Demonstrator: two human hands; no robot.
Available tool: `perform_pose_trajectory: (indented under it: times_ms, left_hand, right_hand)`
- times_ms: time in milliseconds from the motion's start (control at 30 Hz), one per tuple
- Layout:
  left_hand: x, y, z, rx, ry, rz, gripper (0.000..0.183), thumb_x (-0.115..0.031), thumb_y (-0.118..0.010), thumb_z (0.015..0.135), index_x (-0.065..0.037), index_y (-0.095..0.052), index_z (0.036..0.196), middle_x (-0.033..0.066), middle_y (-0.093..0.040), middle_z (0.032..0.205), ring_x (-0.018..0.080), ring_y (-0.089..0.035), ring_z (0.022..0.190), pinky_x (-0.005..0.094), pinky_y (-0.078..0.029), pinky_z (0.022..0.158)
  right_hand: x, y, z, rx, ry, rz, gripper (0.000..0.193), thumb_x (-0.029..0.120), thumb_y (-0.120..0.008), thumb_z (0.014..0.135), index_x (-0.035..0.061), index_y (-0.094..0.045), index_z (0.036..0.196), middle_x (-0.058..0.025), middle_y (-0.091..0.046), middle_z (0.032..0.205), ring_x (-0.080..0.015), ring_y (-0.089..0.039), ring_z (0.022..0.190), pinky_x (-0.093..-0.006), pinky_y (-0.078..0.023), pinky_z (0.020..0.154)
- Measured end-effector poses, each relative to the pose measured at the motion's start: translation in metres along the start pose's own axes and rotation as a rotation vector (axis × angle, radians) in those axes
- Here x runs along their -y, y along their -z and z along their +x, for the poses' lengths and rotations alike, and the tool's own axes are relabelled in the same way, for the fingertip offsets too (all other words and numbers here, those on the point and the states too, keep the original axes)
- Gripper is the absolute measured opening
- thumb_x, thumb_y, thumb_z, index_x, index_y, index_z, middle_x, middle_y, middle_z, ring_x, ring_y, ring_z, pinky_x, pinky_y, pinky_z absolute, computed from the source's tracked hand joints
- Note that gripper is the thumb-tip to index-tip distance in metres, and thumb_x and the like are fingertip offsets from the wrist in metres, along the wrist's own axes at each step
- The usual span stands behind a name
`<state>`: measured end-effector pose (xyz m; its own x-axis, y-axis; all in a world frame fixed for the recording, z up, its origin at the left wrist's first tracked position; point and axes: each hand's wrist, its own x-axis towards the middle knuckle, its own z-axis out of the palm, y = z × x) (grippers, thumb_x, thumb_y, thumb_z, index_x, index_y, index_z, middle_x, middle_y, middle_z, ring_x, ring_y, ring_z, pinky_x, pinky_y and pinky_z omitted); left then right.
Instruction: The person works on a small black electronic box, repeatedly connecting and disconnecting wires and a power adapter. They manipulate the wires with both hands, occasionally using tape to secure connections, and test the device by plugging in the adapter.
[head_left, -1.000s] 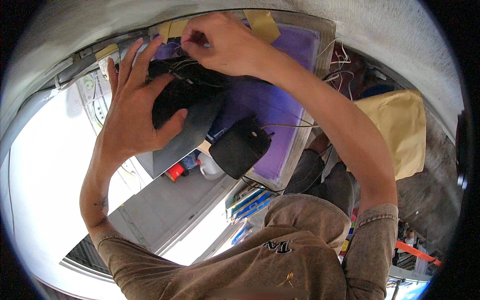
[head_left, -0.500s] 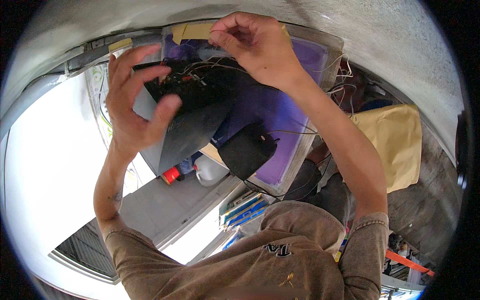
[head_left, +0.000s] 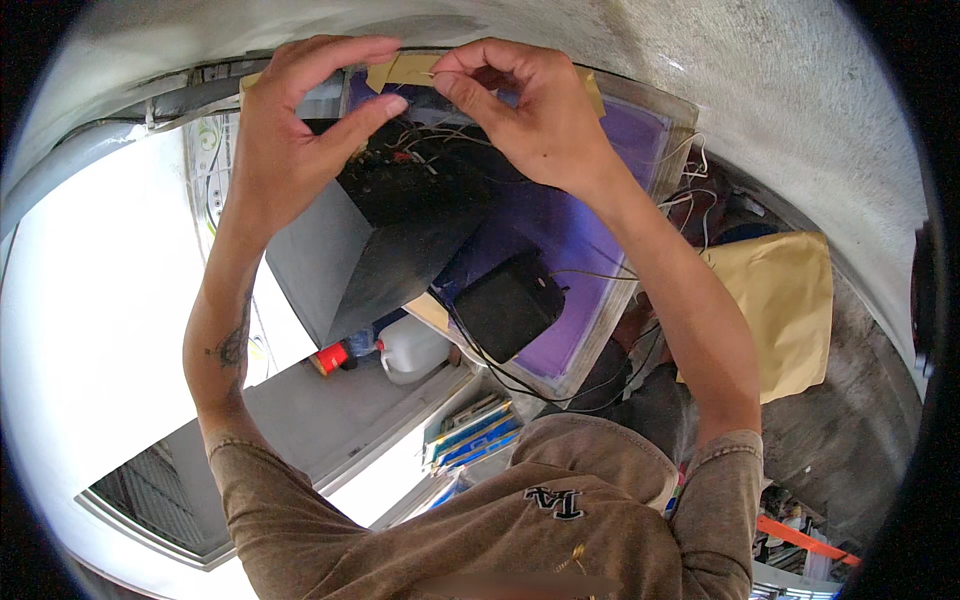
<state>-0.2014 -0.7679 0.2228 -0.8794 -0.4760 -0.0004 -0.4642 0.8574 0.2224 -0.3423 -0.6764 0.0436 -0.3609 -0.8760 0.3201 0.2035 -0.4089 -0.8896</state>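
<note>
Up at the fingertips, the right hand (head_left: 545, 120) pinches a thin wire (head_left: 415, 72) between thumb and forefinger, and the left hand (head_left: 300, 130) pinches its other end, so it stays taut for working. Just below, a black box (head_left: 400, 235) full of loose wires sits over a purple panel (head_left: 590, 250), beside a small black block (head_left: 510, 305).

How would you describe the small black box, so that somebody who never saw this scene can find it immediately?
Start at the large purple panel framed in clear plastic, behind the raised hands. The small black box lies on its lower part, below the right hand. Unlike the bigger black housing full of wires to its left, it is closed, rounded at the corners, and trails thin dark cables downward.
</note>
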Motion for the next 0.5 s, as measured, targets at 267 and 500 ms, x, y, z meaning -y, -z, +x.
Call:
perform_pose_trajectory:
  times_ms: [267,500]
  left_hand:
    - [-0.0066,-0.0005,0.0073,-0.034,-0.127,0.177,0.031,-0.022,-0.088,0.083,-0.012,-0.081,0.111,0.0078,-0.077,0.106,0.0260,-0.067,0.105,0.0391,-0.049,0.095]
    - [-0.0086,0.0022,0.0095,-0.041,-0.143,0.226,0.026,-0.018,-0.086,0.084,-0.011,-0.081,0.108,0.0060,-0.077,0.105,0.0252,-0.067,0.102,0.0394,-0.048,0.094]
  right_hand:
    - [0.0033,-0.0051,0.0074,-0.029,0.113,-0.054,0.018,0.017,-0.073,0.095,0.0025,-0.076,0.105,-0.0157,-0.077,0.093,-0.0271,-0.077,0.083,-0.0367,-0.060,0.076]
    - [0.0073,-0.0038,0.0101,-0.024,0.121,-0.058,0.019,0.017,-0.072,0.095,0.0016,-0.076,0.105,-0.0167,-0.077,0.093,-0.0279,-0.078,0.084,-0.0367,-0.061,0.079]
